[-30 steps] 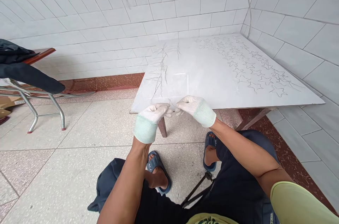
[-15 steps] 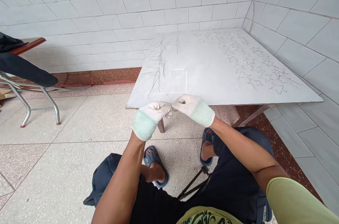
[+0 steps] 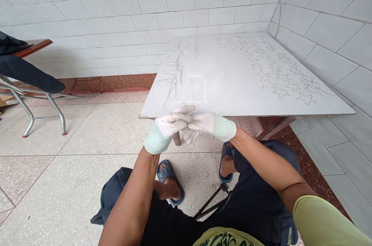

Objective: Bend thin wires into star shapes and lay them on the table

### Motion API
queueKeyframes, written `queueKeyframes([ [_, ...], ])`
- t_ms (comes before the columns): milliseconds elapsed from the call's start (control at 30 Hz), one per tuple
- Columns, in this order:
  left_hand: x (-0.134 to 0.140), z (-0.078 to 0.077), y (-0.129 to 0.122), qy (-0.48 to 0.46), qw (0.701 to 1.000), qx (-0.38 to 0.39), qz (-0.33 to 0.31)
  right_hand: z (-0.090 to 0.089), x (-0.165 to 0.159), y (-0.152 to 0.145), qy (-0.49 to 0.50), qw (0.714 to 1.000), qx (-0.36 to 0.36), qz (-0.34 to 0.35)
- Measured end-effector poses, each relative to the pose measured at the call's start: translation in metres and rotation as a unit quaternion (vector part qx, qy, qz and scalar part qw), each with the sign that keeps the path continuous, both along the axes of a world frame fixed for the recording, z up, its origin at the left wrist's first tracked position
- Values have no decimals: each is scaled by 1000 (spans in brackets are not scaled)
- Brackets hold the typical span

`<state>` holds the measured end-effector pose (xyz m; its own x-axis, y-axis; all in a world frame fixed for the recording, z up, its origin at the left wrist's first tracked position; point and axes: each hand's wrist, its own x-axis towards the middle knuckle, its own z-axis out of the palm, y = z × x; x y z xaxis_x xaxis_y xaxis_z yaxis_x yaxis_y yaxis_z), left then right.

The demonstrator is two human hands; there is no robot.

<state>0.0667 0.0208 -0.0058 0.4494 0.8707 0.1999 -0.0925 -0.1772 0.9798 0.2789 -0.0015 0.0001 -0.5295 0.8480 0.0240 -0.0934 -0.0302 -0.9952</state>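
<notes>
In front of the table edge my two gloved hands meet, fingertips overlapping. My left hand (image 3: 171,123) is closed, with its fingers pressed against those of the right; one finger stretches out above the others. My right hand (image 3: 205,123) is closed too, its lower fingers curled beneath. A thin wire (image 3: 198,127) shows as a dark line by the right fingers; the rest of it is hidden between the gloves. Beyond the hands, on the white tabletop (image 3: 229,79), lie several loose wires (image 3: 176,69) at the left and many star-shaped wire pieces (image 3: 281,75) at the right.
White tiled walls (image 3: 139,25) enclose the table at the back and right. A folding chair (image 3: 37,98) with dark cloth stands at the far left. My sandalled feet (image 3: 171,182) rest on the speckled floor (image 3: 81,184), and a dark folding stand (image 3: 215,199) is between my legs.
From a fingertip-to-fingertip pinch, my hands have come closer and overlap. The left fingers have partly stretched out, and the right hand has turned and dropped slightly.
</notes>
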Motion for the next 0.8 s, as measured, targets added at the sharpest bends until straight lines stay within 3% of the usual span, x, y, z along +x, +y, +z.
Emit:
queueKeyframes([
  [100, 0, 0, -2, 24, 1000, 1, 0, -6, -4, 2, 17, 999, -24, 29],
  [300, -3, 11, -10, 79, 994, 51, -49, -10, -6, 11, -11, 991, -130, 18],
  [400, -5, 12, -9, 101, 991, 70, -61, -4, -4, 8, -31, 995, -94, -19],
  [533, -11, 13, 1, 169, 980, 96, -46, 12, 0, -5, -78, 988, -11, -132],
  [600, -15, 18, 4, 204, 974, 99, -11, 19, 0, -10, -100, 976, -15, -192],
  [700, -15, 33, 0, 240, 962, 87, 100, 23, 0, -12, -112, 962, -20, -247],
  [800, -4, 48, -15, 318, 928, 62, 183, 21, 0, -9, -144, 951, 16, -272],
])
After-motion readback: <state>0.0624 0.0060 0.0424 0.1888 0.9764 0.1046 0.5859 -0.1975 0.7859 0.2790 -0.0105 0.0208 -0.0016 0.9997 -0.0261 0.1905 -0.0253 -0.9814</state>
